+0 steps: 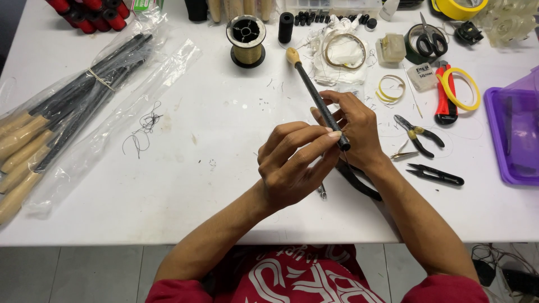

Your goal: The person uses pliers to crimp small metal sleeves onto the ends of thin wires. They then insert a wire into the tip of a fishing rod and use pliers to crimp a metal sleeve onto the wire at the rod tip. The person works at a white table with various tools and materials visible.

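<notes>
Item: black rod (320,104) with a pale wooden knob at its far end, held slanted above the white desk (213,185).

Left hand (292,165): fingers curled, thumb and forefinger pinched at the near tip of the rod; anything fine between them is too small to tell.

Right hand (359,132): closed around the rod's near end from behind, fingers wrapped, steadying it.

Handling note: the work at the tip likely goes best with the right hand holding the rod firm and unturned while the left pinches close to the tip; a loose grip would probably let the rod roll.

Near items: black strap (359,185) under the right wrist; black snips (437,175); small pliers (418,134).

Containers, middle to far:
- Purple tub (514,134), right edge of the desk; contents not visible.
- Clear plastic bag (84,112), left; holds a banded bundle of similar black rods with wooden handles.
- Spool of yellowish thread (247,40) and black spool (286,27), upright, beyond the knob.
- Clear compartment box (331,7), far edge; contents unclear.
- Dark tape roll (424,42), scissors lying across it.
</notes>
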